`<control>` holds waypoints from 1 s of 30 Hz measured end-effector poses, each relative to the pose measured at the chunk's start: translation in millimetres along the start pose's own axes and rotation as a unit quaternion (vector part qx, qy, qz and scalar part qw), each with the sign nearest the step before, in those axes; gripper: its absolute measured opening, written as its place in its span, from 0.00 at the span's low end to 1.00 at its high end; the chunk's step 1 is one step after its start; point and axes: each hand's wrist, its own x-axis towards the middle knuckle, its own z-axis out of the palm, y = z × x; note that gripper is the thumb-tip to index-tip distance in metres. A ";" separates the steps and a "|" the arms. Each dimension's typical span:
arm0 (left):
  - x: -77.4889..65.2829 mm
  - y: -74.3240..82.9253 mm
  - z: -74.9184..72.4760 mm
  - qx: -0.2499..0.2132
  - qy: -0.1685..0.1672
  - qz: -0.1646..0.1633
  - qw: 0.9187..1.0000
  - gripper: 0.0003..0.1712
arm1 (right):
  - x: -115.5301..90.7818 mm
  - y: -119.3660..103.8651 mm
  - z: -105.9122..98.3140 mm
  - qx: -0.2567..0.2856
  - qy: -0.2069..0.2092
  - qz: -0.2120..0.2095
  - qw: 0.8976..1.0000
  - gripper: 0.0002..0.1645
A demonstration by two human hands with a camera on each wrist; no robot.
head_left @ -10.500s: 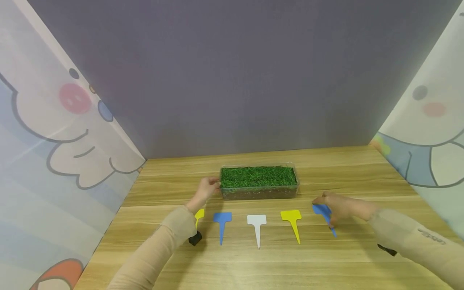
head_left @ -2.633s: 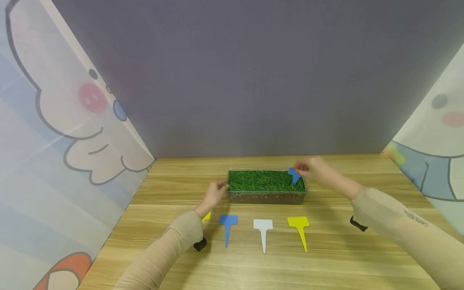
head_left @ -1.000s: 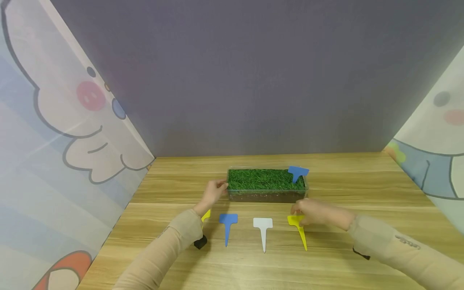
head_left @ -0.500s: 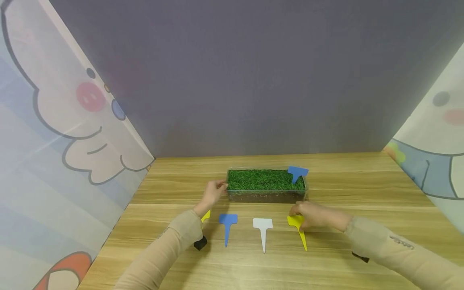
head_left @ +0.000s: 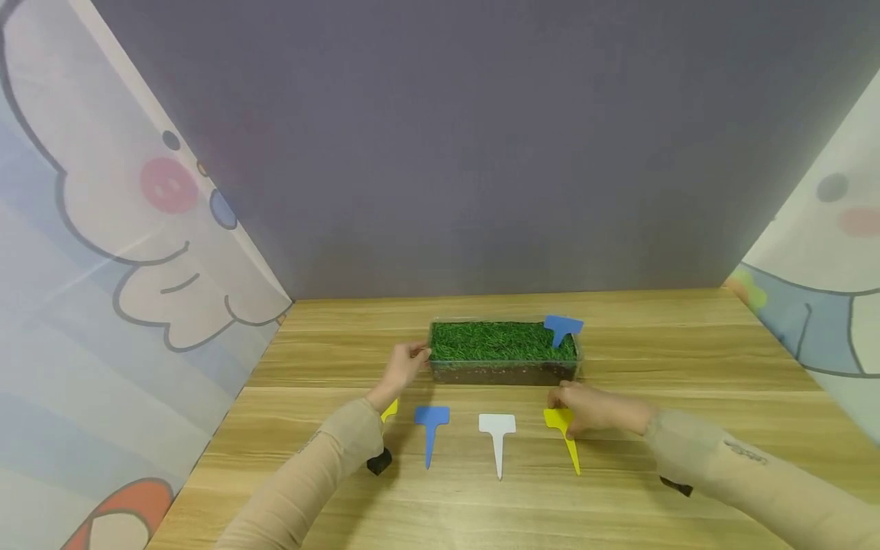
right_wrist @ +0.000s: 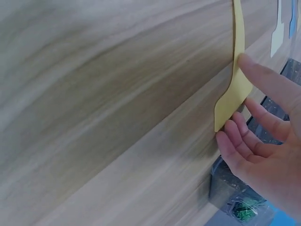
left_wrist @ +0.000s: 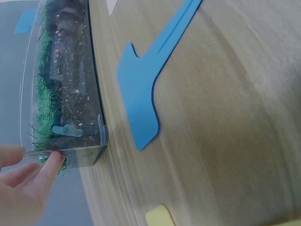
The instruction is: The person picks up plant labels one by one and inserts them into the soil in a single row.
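Observation:
At the left end of a clear planter box (head_left: 505, 373) filled with soil and green grass, my left hand (head_left: 402, 365) touches the end wall with its fingertips; the left wrist view shows its fingers (left_wrist: 43, 176) fairly straight. My right hand (right_wrist: 268, 136) pinches a yellow T-shaped plant label (right_wrist: 233, 96) by its head, thumb on one edge and fingers on the other. That label lies on the table in the head view. A blue plant label (head_left: 563, 327) stands in the grass at the planter's right end, leaning slightly.
On the wooden table (head_left: 550, 512) in front of the planter lie a blue label (head_left: 431, 416) and a white label (head_left: 497, 425). Another yellow label (head_left: 389, 410) is partly hidden by my left sleeve. A grey wall (head_left: 509, 153) rises behind; printed cloth hangs on both sides.
Earlier my right hand picked up the right-hand blue label, stood it in the grass and let go. It then moved down to the yellow label and took hold. The left hand stayed.

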 end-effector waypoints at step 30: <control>-0.8 -0.9 0.6 0.014 0.007 0.013 1.000 0.20 | 11.8 -9.9 -4.9 0.037 -0.064 0.098 0.992 0.25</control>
